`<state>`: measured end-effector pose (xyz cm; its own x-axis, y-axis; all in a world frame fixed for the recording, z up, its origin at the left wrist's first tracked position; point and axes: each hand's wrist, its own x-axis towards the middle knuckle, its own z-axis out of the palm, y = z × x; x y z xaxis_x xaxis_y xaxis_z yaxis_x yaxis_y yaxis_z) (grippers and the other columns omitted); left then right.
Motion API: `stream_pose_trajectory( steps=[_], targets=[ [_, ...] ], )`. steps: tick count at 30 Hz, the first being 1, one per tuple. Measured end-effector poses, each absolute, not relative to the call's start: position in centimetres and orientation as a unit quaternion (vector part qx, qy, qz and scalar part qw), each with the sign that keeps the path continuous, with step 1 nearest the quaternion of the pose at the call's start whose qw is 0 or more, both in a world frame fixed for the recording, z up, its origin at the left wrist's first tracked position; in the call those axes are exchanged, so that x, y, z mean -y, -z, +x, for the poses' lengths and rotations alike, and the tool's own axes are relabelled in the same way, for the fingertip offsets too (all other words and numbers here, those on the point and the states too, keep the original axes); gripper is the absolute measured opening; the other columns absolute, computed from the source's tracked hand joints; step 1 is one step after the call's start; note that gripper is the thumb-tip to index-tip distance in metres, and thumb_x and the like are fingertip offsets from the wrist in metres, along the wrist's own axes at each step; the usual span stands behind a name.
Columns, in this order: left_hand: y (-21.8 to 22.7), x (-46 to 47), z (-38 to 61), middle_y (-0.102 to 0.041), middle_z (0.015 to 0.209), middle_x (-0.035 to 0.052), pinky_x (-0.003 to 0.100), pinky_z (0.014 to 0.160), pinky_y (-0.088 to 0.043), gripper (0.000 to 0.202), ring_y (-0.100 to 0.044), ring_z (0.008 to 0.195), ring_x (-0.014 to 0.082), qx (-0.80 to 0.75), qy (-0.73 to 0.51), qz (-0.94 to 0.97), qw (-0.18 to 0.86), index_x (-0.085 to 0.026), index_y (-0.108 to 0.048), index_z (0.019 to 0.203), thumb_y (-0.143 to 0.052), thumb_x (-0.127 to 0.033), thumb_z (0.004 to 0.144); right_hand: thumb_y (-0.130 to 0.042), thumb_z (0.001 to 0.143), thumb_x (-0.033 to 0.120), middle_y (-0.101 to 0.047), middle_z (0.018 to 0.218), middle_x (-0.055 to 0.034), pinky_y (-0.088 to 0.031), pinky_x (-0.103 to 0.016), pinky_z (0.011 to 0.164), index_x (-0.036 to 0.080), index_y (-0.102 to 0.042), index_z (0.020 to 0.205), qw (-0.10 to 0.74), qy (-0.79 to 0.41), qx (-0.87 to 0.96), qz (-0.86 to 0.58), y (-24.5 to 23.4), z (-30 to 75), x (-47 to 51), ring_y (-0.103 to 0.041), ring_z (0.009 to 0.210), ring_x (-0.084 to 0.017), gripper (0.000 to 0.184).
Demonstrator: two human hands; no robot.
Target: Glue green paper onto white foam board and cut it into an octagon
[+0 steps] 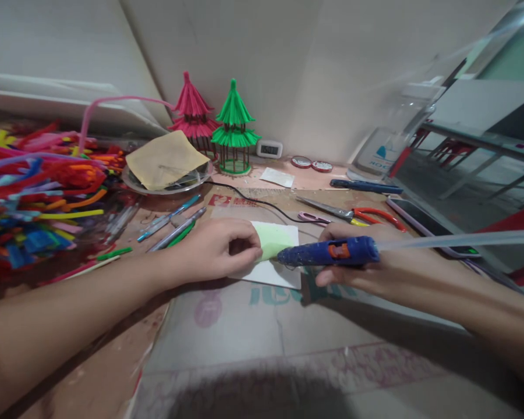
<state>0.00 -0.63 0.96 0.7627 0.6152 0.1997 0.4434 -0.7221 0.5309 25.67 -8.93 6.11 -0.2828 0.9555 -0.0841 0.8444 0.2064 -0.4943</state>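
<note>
My right hand (353,265) is wrapped round a blue hot glue gun (327,252) with an orange trigger and a clear glue stick (458,239) trailing to the right. The gun's nozzle points left at a pale green piece of paper (276,241). My left hand (216,249) is closed, pinching the left end of that green paper. The paper lies over a white sheet (274,272) on the cardboard work surface (262,326).
A heap of coloured pipe cleaners (35,186) fills the left. Pink (193,113) and green (234,125) pagoda models stand at the back wall beside a small digital clock (269,149). Pens (170,218), scissors (344,213), a phone (428,224) and a covered plate (168,166) lie around.
</note>
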Motion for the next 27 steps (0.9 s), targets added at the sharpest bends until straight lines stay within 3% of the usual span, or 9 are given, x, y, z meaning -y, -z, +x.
stream_pose_trajectory(
  steps=[6,13,20,27],
  targets=[
    [-0.8,0.6,0.0,-0.065,0.072,0.0002,0.024,0.062,-0.038,0.018,-0.056,0.065,0.0126,-0.288,-0.184,0.911,0.233,-0.017,-0.067,0.077,-0.055,-0.028,0.085,-0.076,0.078,0.044,-0.062,0.067,0.0029,-0.033,-0.024,0.052,0.024,-0.066,0.084,0.106,-0.228,0.766,-0.591,-6.1,25.5,8.8,-0.051,0.059,-0.014,0.024],
    [-0.9,0.7,0.0,-0.065,0.072,0.0003,0.024,0.062,-0.038,0.018,-0.056,0.066,0.0126,-0.289,-0.181,0.911,0.231,-0.017,-0.066,0.076,-0.055,-0.027,0.085,-0.071,0.081,0.053,-0.060,0.068,0.0031,-0.032,-0.024,0.052,0.024,-0.067,0.087,0.084,-0.237,0.752,-0.609,-6.6,26.0,8.8,-0.049,0.059,-0.014,0.030],
    [-0.9,0.7,0.0,-0.065,0.071,0.0004,0.023,0.061,-0.038,0.018,-0.055,0.065,0.0122,-0.289,-0.186,0.909,0.234,-0.016,-0.065,0.075,-0.055,-0.027,0.085,-0.067,0.068,0.074,-0.062,0.064,0.0018,-0.034,-0.028,0.051,0.028,-0.069,0.082,0.086,-0.155,0.752,-0.635,-5.6,27.7,7.8,-0.053,0.057,-0.019,0.048],
    [-1.0,0.5,0.0,-0.065,0.071,0.0004,0.022,0.061,-0.039,0.019,-0.056,0.064,0.0118,-0.276,-0.189,0.914,0.230,-0.016,-0.065,0.075,-0.055,-0.028,0.087,-0.068,0.068,0.068,-0.063,0.067,0.0018,-0.035,-0.028,0.050,0.029,-0.071,0.083,0.088,-0.139,0.748,-0.643,-5.9,28.2,7.3,-0.054,0.058,-0.018,0.041]
  ],
)
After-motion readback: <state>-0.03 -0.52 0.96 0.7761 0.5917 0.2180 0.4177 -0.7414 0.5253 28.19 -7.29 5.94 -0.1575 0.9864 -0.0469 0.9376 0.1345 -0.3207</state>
